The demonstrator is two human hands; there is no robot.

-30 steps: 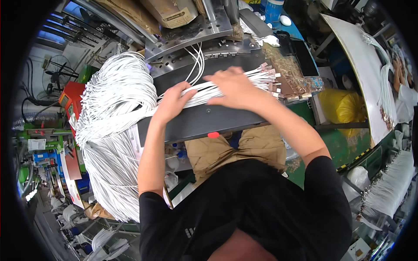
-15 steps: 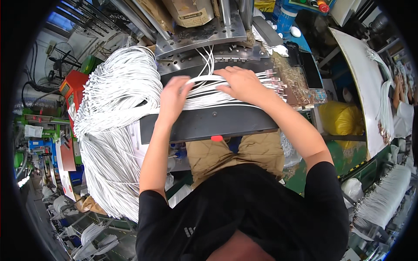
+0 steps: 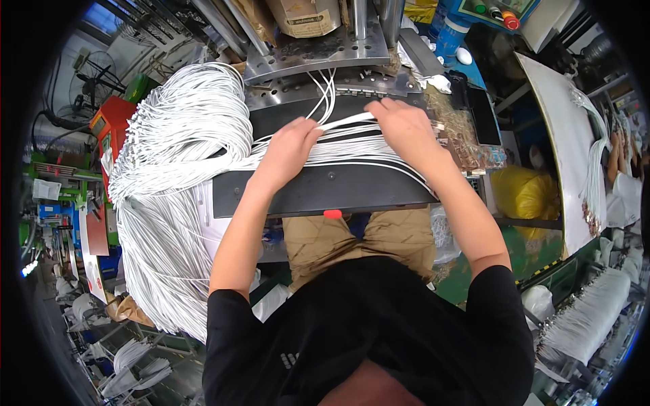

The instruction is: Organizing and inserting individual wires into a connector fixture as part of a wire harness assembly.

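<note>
White cables (image 3: 352, 150) lie side by side across the black work plate (image 3: 291, 193) in front of me. My left hand (image 3: 290, 150) is closed around part of them at the left. Near their right ends, my right hand (image 3: 404, 130) has its fingers curled over a raised bunch, which stretches between both hands. Small pale plugs (image 3: 439, 126) show just beyond the right hand, most of them covered by it. A few thin white cables (image 3: 328, 95) run up behind the left hand toward the metal fixture.
A large heap of white cables (image 3: 183, 115) piles up at the left, its strands hanging over the table edge. Behind the plate stands a metal press fixture (image 3: 318, 59) with posts. A black phone-like slab (image 3: 484, 115) and a yellow bag (image 3: 521, 193) are at the right.
Both my hands have shifted right along the cables. The right hand now covers most of the plugs, and the raised bunch between the hands is pulled straighter.
</note>
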